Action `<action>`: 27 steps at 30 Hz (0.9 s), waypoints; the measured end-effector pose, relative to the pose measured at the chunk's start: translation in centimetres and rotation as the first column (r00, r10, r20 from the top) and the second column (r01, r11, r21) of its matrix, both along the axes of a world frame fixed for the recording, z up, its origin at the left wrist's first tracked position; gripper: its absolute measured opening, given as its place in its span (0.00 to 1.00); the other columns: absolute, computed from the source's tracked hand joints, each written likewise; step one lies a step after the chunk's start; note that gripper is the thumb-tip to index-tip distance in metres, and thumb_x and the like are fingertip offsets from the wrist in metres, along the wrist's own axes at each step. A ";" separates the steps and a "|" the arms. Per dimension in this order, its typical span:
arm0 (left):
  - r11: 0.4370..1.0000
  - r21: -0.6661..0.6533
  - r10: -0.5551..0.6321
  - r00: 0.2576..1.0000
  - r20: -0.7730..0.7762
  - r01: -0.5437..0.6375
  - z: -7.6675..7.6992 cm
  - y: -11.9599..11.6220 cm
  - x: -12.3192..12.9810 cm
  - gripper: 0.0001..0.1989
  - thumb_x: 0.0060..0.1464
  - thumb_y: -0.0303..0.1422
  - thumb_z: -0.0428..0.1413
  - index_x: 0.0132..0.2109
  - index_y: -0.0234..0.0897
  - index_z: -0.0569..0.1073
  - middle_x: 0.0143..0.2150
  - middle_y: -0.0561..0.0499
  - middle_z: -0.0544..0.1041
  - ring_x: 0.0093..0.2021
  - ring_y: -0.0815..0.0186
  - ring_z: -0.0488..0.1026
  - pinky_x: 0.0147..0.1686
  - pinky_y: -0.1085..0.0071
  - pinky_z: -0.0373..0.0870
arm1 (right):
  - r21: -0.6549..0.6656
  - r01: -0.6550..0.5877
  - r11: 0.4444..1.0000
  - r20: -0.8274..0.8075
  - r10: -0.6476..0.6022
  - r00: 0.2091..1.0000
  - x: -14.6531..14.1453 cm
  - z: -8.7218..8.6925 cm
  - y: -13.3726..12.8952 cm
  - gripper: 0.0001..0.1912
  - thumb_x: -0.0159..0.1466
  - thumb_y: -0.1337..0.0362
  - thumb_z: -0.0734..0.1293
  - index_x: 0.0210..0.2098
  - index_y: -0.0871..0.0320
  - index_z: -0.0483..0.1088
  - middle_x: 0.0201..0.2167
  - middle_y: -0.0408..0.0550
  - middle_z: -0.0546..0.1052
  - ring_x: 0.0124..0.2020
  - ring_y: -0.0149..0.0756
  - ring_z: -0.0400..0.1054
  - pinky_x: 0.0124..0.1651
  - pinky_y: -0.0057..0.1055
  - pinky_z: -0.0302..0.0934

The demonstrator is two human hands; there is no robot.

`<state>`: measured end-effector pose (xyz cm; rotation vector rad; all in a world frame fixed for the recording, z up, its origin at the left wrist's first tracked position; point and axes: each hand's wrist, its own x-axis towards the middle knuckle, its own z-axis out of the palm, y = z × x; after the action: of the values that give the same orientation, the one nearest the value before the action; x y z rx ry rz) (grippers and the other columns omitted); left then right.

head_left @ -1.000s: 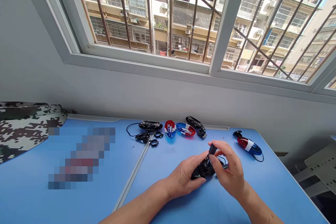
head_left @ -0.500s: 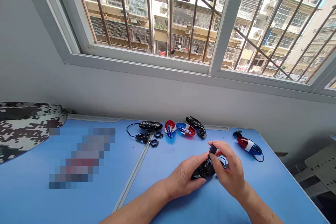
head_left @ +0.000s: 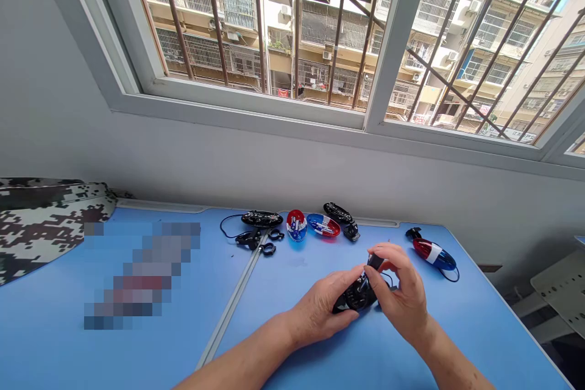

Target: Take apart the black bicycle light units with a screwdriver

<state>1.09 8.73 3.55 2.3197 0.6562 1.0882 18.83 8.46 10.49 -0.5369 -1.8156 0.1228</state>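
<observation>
The left hand (head_left: 320,308) was curled around a round black lamp housing (head_left: 356,295), cradling it from below and the side. The right hand (head_left: 402,295) came in from the other side, narrowly closed, its thumb and fingers on a small black stub (head_left: 375,262) at the top of the housing. A thin black wire (head_left: 390,278) looped just beside them. The housing was held just above the blue surface (head_left: 479,329), near its front middle, though how high was hard to tell.

Toward the far edge lay two black oval shells (head_left: 262,219), (head_left: 338,212), with two red, white and blue lens halves (head_left: 296,225), (head_left: 323,225) between them. Near these were a black bracket (head_left: 249,239), two small black clamp rings (head_left: 268,248), (head_left: 275,234) and a black clamp (head_left: 351,231). Farther right, an assembled red, white and blue oval lamp (head_left: 434,254) lay with its cable. A metal strip (head_left: 231,298) ran across the surface, and a camouflage cap (head_left: 46,225) sat at the far left corner.
</observation>
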 end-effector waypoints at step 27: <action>1.000 -0.016 0.001 0.999 -0.036 -0.001 0.5 -0.1 0.0 0.32 0.53 0.26 0.55 0.64 0.45 0.56 0.56 0.46 0.73 0.51 0.57 0.71 0.51 0.61 0.69 | 0.009 0.021 1.000 0.029 -0.022 0.999 0.4 0.3 0.2 0.23 0.62 0.77 0.65 0.53 0.51 0.64 0.40 0.49 0.72 0.38 0.35 0.68 0.26 0.27 0.68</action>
<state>1.09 8.59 4.02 2.3305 0.6772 1.0396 19.18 8.63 10.80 -0.5543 -1.8372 0.0929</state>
